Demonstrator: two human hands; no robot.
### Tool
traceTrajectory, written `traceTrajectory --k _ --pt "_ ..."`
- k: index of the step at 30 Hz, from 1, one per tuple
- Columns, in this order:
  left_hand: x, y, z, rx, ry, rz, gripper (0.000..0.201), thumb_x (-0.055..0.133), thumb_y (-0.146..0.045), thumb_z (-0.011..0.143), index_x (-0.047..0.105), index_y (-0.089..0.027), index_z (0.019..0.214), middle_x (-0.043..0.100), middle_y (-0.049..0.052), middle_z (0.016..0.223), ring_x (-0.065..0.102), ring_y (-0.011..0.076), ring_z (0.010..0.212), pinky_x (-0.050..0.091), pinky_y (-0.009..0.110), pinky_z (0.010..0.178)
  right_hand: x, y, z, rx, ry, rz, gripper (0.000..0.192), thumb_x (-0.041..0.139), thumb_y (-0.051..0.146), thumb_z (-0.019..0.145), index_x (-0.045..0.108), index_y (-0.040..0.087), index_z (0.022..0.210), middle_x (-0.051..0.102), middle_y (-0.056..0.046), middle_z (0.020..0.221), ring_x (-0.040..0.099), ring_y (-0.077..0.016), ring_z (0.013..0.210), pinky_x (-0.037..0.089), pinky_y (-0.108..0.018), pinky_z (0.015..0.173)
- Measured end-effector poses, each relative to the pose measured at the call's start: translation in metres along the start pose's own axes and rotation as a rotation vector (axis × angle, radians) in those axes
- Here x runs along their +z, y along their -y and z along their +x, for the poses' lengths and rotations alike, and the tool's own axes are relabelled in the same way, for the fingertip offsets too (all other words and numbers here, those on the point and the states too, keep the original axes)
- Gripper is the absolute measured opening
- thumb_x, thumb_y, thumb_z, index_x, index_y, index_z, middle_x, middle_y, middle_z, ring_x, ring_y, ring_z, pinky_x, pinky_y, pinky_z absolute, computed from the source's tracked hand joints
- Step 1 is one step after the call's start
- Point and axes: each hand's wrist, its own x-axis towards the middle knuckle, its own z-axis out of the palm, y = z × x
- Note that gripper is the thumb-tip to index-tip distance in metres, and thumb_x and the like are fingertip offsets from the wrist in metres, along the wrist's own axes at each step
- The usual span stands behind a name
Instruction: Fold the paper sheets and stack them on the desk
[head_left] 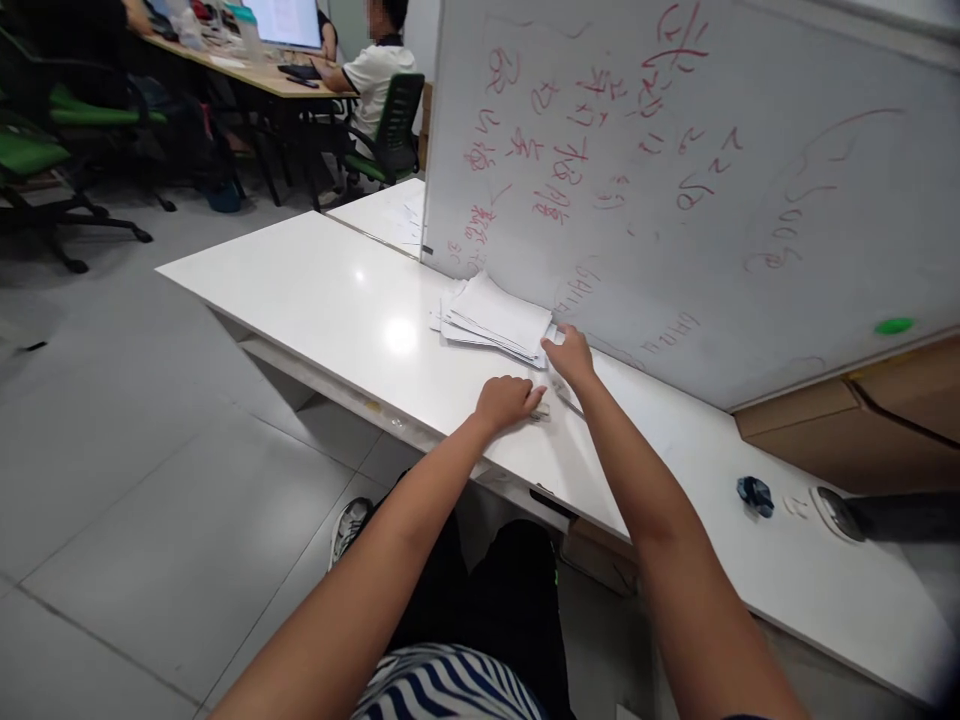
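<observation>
A loose stack of white paper sheets (499, 318), flat and slightly fanned at the edges, is seen lying on a glossy white table (315, 290), its far side touching the foot of a large whiteboard (675, 180) that is covered in red handwriting. The right hand (570, 355) is stretched forward on a straight arm, and its fingertips are pressed onto the near right corner of the stack; the fingers are drawn close together, pinching or pinning the corner, though which cannot be told from this distance. The left hand (508, 400) is laid palm down on the table just beside the stack, knuckles raised, its fingers curled over a small pale object (541, 411), possibly a clip, that is mostly hidden. Further right on the table a small dark blue lump (754, 495) is seen, well apart from both hands. In the background a person (375, 70) is seated at a wooden desk.
</observation>
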Motion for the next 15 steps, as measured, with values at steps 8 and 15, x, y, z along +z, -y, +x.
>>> traceTrajectory --k 8,15 --pt "0.003 0.000 0.003 -0.030 -0.057 0.045 0.051 0.030 -0.047 0.100 0.067 -0.018 0.079 0.070 0.009 0.078 0.063 0.0220 0.076 0.032 0.031 0.062 -0.092 -0.132 -0.082 -0.124 -0.002 -0.594 0.061 0.051 0.051 0.089 0.046 0.020 0.141 0.045 -0.013 0.149 0.037 -0.0323 0.138 0.032 -0.050 0.111" --pt "0.009 -0.002 0.008 -0.161 -0.173 0.188 0.055 0.022 -0.046 0.102 0.065 -0.018 0.081 0.068 0.012 0.079 0.062 0.0255 0.081 0.030 0.036 0.072 -0.086 -0.173 -0.116 -0.196 -0.033 -0.649 0.066 0.043 0.061 0.092 0.046 0.019 0.143 0.036 -0.013 0.155 0.029 -0.0306 0.144 0.022 -0.052 0.115"
